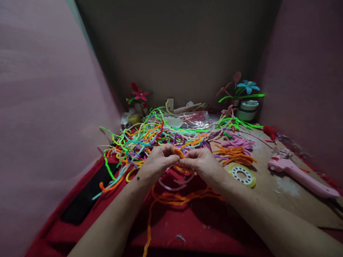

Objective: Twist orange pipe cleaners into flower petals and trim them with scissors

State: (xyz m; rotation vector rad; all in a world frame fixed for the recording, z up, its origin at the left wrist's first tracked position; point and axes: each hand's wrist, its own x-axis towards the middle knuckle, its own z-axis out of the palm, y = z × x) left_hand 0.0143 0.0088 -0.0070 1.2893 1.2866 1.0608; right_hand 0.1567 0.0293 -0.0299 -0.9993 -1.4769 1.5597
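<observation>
Both my hands meet in the middle of the head view, fingers pinched on one orange pipe cleaner (pixel 179 153). My left hand (pixel 160 159) grips it from the left, with thumb and fingertips together. From the right, my right hand (pixel 199 162) pinches it close to the left fingertips. The piece looks bent into a small loop; its lower part is partly hidden by the fingers. Behind and around the hands spreads a tangled heap of coloured pipe cleaners (pixel 150 137). Long orange pipe cleaners (pixel 174 200) lie on the red cloth below the hands.
On the right, a brown board (pixel 268 192) carries a pink glue gun (pixel 302 173), a tape roll (pixel 242 175), and orange (pixel 235 155) and pink bundles (pixel 238 141). A black flat object (pixel 87 194) lies left. Pipe-cleaner flowers (pixel 249 85) and a pale pot (pixel 248 110) stand at the back.
</observation>
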